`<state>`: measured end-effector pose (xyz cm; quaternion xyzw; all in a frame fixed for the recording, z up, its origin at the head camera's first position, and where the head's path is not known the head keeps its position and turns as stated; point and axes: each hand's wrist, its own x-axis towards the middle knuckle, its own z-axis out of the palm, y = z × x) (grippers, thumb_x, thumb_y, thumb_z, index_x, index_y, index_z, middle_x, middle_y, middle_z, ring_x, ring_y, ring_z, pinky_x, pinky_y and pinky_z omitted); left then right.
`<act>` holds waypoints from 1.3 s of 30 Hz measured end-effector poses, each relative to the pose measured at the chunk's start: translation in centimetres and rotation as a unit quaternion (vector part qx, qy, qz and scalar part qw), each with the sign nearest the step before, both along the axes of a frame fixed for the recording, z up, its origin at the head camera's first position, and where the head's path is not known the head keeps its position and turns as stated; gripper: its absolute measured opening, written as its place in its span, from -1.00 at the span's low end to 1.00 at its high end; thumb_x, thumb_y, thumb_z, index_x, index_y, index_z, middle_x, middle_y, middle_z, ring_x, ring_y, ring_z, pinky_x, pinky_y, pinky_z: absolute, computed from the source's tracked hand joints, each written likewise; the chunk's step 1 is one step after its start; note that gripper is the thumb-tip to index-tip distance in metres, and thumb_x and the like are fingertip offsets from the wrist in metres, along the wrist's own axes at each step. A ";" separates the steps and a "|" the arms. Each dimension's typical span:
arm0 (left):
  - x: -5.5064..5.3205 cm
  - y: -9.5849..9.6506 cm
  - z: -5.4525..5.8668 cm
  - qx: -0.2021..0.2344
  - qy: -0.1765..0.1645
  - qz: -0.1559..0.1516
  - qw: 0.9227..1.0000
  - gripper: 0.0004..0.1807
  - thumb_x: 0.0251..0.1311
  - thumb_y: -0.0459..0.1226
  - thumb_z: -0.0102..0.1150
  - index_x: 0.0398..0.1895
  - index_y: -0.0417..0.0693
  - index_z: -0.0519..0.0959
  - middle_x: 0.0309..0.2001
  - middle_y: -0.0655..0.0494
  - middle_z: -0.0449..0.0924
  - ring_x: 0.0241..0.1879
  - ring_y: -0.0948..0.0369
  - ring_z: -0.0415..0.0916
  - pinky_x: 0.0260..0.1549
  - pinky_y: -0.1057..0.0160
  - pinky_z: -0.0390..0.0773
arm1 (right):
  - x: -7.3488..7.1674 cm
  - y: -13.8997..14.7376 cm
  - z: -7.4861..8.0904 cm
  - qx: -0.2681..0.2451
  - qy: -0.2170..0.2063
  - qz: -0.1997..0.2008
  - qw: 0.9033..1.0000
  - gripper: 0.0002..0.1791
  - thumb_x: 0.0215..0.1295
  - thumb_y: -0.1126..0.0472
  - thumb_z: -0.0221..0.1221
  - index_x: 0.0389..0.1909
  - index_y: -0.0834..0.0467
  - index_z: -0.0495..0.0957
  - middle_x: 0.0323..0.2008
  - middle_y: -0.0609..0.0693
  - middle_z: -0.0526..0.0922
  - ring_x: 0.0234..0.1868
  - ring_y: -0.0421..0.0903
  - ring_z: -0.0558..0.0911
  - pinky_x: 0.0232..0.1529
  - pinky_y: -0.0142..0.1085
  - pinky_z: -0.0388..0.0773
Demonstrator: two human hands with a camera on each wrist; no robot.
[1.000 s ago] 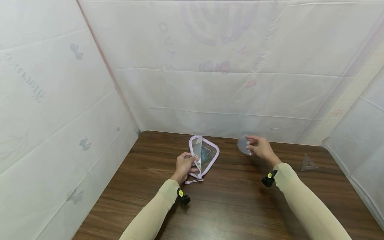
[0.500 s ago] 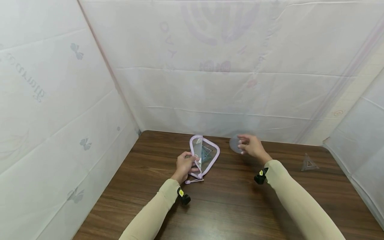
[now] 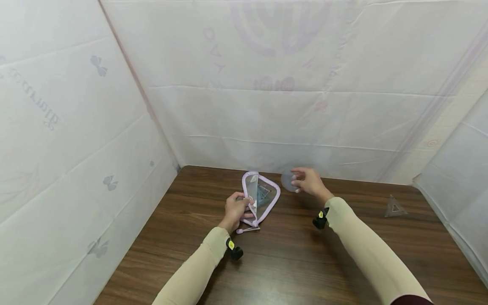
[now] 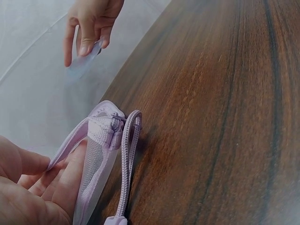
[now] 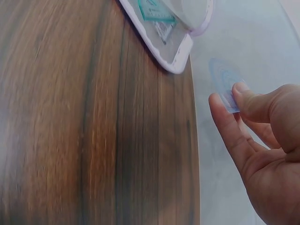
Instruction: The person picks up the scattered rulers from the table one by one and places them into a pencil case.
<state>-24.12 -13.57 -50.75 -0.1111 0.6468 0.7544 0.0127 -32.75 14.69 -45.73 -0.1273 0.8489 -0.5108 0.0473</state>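
Left hand (image 3: pixel 235 209), center of head view: thumb and fingers clamped on one edge of the lilac-trimmed mesh pouch (image 3: pixel 267 208), its mouth spread. Pouch sits at center on the wood table (image 3: pixel 286 262); teal set square (image 3: pixel 263 195) inside, seen through the mesh. Zip cord (image 4: pixel 125 173) hangs at lower center in left wrist view. Right hand (image 3: pixel 310 182), just right of center: thumb and fingertips pinching clear disc (image 3: pixel 286 181), near the pouch, not touching. Clear triangle (image 3: pixel 395 209) lies at the right of frame, well apart.
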 end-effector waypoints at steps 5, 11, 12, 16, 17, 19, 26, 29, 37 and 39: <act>0.1 -0.1 -0.1 -0.002 -0.004 -0.001 1.000 -0.84 0.38 -0.46 0.15 -0.05 -0.33 0.46 -0.11 -0.34 0.73 -0.31 -0.01 0.75 -0.49 0.03 0.80 | -0.3 -0.9 -0.4 -0.008 -0.009 0.008 1.000 -0.43 0.29 0.53 0.29 0.33 0.32 0.47 -0.02 0.33 0.66 -0.43 -0.08 0.72 -0.35 -0.11 0.81; 0.1 0.0 -0.3 -0.007 -0.007 -0.013 1.000 -0.78 0.41 -0.44 0.13 0.03 -0.37 0.44 -0.04 -0.41 0.68 -0.21 -0.13 0.74 -0.42 -0.03 0.80 | -0.3 -1.7 -0.9 -0.012 -0.018 0.012 1.000 -0.42 0.29 0.53 0.29 0.34 0.30 0.47 -0.02 0.32 0.66 -0.44 -0.06 0.73 -0.30 -0.03 0.81; 0.1 0.0 -0.3 -0.007 -0.005 -0.014 1.000 -0.77 0.42 -0.44 0.13 0.04 -0.38 0.43 -0.03 -0.43 0.67 -0.20 -0.15 0.74 -0.42 -0.04 0.80 | -0.3 -1.8 -1.0 -0.012 -0.019 0.013 1.000 -0.42 0.29 0.53 0.29 0.34 0.30 0.47 -0.02 0.32 0.66 -0.44 -0.06 0.73 -0.30 -0.02 0.81; 0.1 0.1 -0.2 -0.006 -0.005 -0.011 1.000 -0.79 0.41 -0.44 0.14 0.03 -0.37 0.44 -0.06 -0.41 0.69 -0.23 -0.10 0.75 -0.43 0.00 0.80 | -0.3 -2.5 -1.2 -0.014 -0.026 0.015 0.999 -0.42 0.28 0.53 0.30 0.33 0.29 0.48 -0.05 0.29 0.67 -0.48 -0.08 0.72 -0.27 0.05 0.80; 0.1 0.1 -0.2 -0.007 -0.005 -0.010 1.000 -0.79 0.41 -0.44 0.14 0.02 -0.35 0.45 -0.07 -0.39 0.69 -0.25 -0.07 0.75 -0.44 0.01 0.80 | -0.3 -2.7 -1.3 -0.015 -0.026 0.014 0.999 -0.42 0.28 0.53 0.30 0.33 0.29 0.48 -0.07 0.28 0.68 -0.49 -0.08 0.72 -0.27 0.05 0.80; 0.1 0.2 -0.1 -0.005 -0.007 -0.006 1.000 -0.82 0.40 -0.45 0.15 -0.01 -0.32 0.46 -0.09 -0.36 0.71 -0.28 -0.01 0.75 -0.45 0.03 0.80 | -0.3 -3.2 -1.4 -0.014 -0.023 0.015 1.000 -0.41 0.27 0.53 0.31 0.33 0.31 0.47 -0.09 0.28 0.69 -0.50 -0.09 0.72 -0.27 0.05 0.80; 0.0 0.1 -0.2 -0.003 -0.003 -0.002 1.000 -0.86 0.38 -0.47 0.14 -0.06 -0.31 0.45 -0.11 -0.35 0.72 -0.32 0.01 0.75 -0.47 0.03 0.80 | -0.6 -4.8 -2.2 -0.009 -0.015 0.008 1.000 -0.44 0.25 0.55 0.31 0.29 0.33 0.51 -0.17 0.26 0.73 -0.47 -0.02 0.73 -0.38 -0.13 0.81; -0.1 0.1 -0.2 0.002 -0.005 -0.004 1.000 -0.85 0.39 -0.47 0.13 -0.04 -0.30 0.46 -0.10 -0.36 0.71 -0.31 0.01 0.75 -0.46 0.04 0.80 | -0.7 -5.2 -2.5 -0.004 -0.012 0.008 1.000 -0.44 0.25 0.54 0.32 0.28 0.32 0.52 -0.20 0.24 0.74 -0.49 -0.01 0.73 -0.39 -0.13 0.81; 0.0 0.2 -0.1 0.002 0.004 -0.006 1.000 -0.84 0.40 -0.47 0.12 -0.03 -0.36 0.44 -0.07 -0.40 0.69 -0.24 -0.08 0.75 -0.47 0.04 0.80 | -0.5 -6.4 -2.5 0.008 0.007 0.021 1.000 -0.47 0.27 0.50 0.32 0.27 0.37 0.52 -0.27 0.22 0.75 -0.47 0.08 0.75 -0.35 -0.02 0.81; -0.1 0.3 0.0 0.003 0.001 -0.004 1.000 -0.85 0.39 -0.47 0.13 -0.06 -0.35 0.45 -0.09 -0.39 0.70 -0.26 -0.05 0.75 -0.47 0.05 0.80 | -0.4 -6.7 -2.6 0.016 0.008 0.023 1.000 -0.48 0.28 0.49 0.32 0.27 0.36 0.52 -0.26 0.21 0.76 -0.48 0.06 0.75 -0.34 -0.03 0.80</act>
